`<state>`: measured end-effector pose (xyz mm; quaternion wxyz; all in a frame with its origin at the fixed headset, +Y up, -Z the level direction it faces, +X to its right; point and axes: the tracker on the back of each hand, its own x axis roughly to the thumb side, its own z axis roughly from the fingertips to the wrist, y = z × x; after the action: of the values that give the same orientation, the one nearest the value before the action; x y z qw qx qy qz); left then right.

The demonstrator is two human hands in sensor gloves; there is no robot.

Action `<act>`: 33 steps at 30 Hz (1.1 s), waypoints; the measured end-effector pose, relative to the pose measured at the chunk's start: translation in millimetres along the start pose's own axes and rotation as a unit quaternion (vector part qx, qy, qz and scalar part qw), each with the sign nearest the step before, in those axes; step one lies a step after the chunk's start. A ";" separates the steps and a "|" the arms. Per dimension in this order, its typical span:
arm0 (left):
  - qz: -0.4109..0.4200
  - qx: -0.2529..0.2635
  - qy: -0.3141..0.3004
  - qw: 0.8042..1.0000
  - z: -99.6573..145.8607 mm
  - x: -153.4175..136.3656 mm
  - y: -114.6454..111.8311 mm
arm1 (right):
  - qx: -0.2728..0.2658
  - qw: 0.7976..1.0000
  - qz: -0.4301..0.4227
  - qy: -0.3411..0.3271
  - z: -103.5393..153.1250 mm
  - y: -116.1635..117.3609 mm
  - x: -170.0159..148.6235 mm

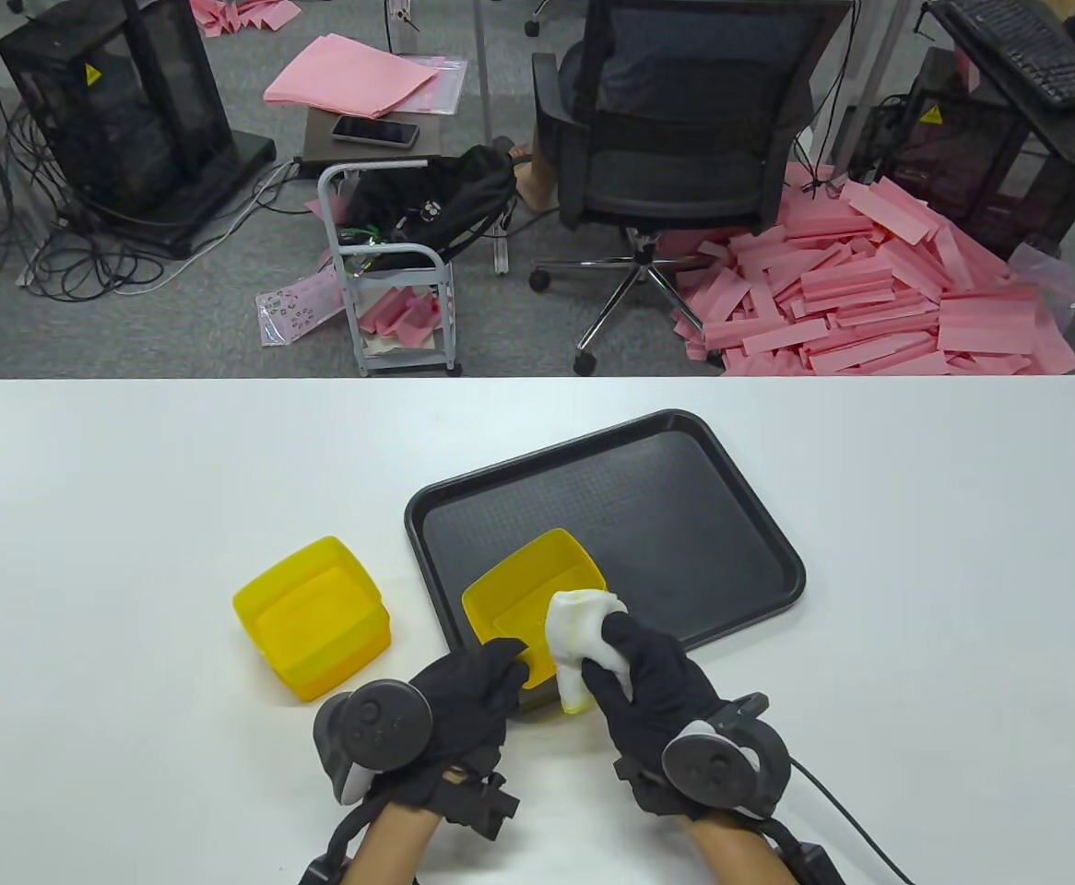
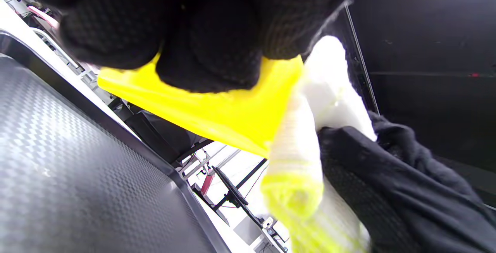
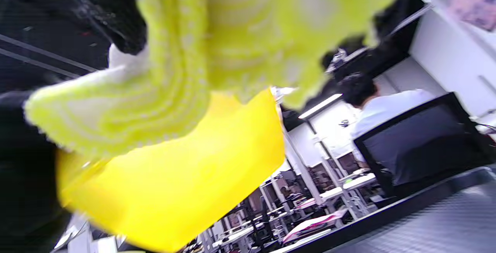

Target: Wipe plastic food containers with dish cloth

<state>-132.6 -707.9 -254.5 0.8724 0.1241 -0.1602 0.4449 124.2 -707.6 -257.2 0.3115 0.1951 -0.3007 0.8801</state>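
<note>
The left hand (image 1: 464, 696) grips the near rim of a yellow plastic food container (image 1: 537, 590), fingers curled together over the edge; in the left wrist view the gloved fingertips (image 2: 209, 51) press on the yellow wall. The container is tilted and lifted over the near left corner of the black tray (image 1: 685, 479), its open side facing up and toward the person. The right hand (image 1: 653, 664) holds a bunched white-and-yellow dish cloth (image 1: 574, 636), fingers wrapped around it, pressing the cloth against the container's right near edge — cloth and plastic touch. The tray lies at an angle on the white table (image 1: 113, 479), most of its ribbed floor bare to the far right of the container. A second yellow container (image 1: 312, 618) sits on the table just left of the tray — apart from it and from the left hand. Wide bare tabletop lies on both sides.
</note>
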 end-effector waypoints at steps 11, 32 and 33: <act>0.012 -0.014 0.027 0.999 -0.2 -2.7 -5.6 | 0.057 0.993 0.050 -0.092 7.7 13.7 29.5; -0.105 0.033 0.010 0.994 -10.8 1.6 56.0 | 0.043 0.995 -0.040 0.080 -4.7 -24.1 -50.5; -0.116 0.039 0.016 0.992 -11.4 0.8 67.1 | 0.045 0.995 -0.041 0.081 -4.7 -24.0 -50.7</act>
<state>-185.0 -664.7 -259.7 0.9150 0.1690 -0.1134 0.3485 176.4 -711.3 -277.8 0.3618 0.1490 -0.2267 0.8919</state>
